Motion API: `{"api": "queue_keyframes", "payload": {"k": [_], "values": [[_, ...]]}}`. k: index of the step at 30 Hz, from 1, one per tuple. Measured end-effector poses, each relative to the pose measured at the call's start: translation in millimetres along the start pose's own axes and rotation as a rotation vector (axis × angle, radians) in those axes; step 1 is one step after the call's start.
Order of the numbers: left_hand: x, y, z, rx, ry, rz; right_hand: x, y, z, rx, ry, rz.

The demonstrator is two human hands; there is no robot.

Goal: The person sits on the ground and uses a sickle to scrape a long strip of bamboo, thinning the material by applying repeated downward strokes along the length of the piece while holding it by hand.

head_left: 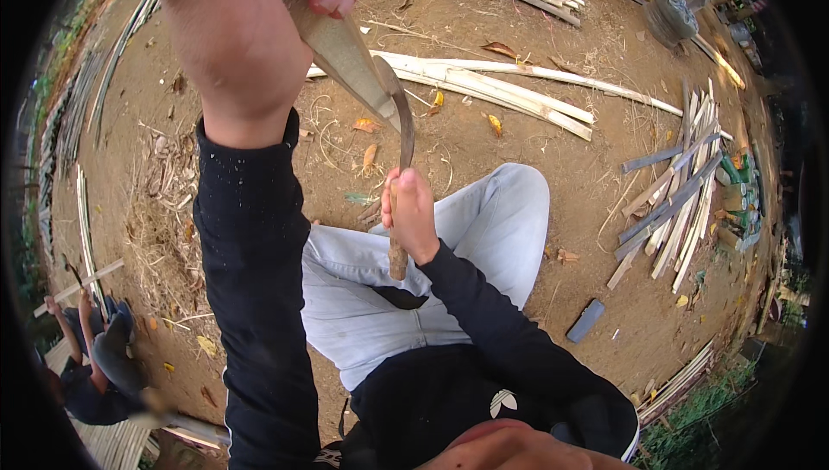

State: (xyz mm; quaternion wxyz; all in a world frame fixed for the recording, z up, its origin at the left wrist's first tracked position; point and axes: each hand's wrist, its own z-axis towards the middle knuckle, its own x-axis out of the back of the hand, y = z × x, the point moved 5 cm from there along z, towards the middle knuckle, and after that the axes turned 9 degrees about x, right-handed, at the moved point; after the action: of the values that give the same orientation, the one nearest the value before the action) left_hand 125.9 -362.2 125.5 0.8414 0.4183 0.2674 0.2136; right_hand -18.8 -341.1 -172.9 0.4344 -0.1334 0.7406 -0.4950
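My left hand (pixel 233 51) is large and close at the upper left. Its fingers wrap round a bamboo strip (pixel 341 55), pale and flat, which tapers down toward the middle of the picture. Lower down, my right hand (pixel 414 211) grips a curved knife (pixel 404 116) by its wooden handle, whose butt sticks out below the fist. The dark blade points up, and its edge lies against the lower end of the strip. Behind the knife are my bent legs in light jeans (pixel 509 211). The strip's upper end is out of view.
Split bamboo strips (pixel 535 98) lie on the dirt floor ahead, with another stack (pixel 682 193) to the right. A grey block (pixel 585 321) rests near my right knee. Dry shavings (pixel 164 219) are heaped at left. Another person (pixel 95 366) sits at the lower left, holding a strip.
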Motion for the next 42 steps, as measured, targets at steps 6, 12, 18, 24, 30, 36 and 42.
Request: {"api": "queue_keyframes", "payload": {"k": [6, 12, 18, 24, 30, 36, 42], "values": [[14.5, 7.9, -20.2, 0.007, -0.223, -0.003, -4.5, 3.7, 2.0, 0.228, -0.047, -0.179], [56.0, 30.1, -41.5, 0.001, -0.151, -0.026, -5.8, -6.9, -8.3, 0.190, -0.155, -0.233], [85.0, 45.2, -65.6, -0.041, 0.049, 0.013, 4.9, 0.7, -0.8, 0.275, -0.158, -0.542], [89.8, 51.5, -75.8, -0.076, 0.159, 0.065, 4.0, -0.6, 10.1, 0.164, -0.213, -0.515], [82.9, 50.3, -74.5, -0.062, 0.171, 0.050, -0.9, 0.1, -4.2, 0.241, -0.192, -0.393], [71.9, 47.7, -59.4, -0.055, 0.208, 0.090, -8.9, -6.5, -7.2, 0.243, -0.225, -0.284], [79.9, 49.8, -54.6, -0.032, 0.229, 0.112, -11.5, -4.3, -3.1, 0.182, -0.226, -0.335]]}}
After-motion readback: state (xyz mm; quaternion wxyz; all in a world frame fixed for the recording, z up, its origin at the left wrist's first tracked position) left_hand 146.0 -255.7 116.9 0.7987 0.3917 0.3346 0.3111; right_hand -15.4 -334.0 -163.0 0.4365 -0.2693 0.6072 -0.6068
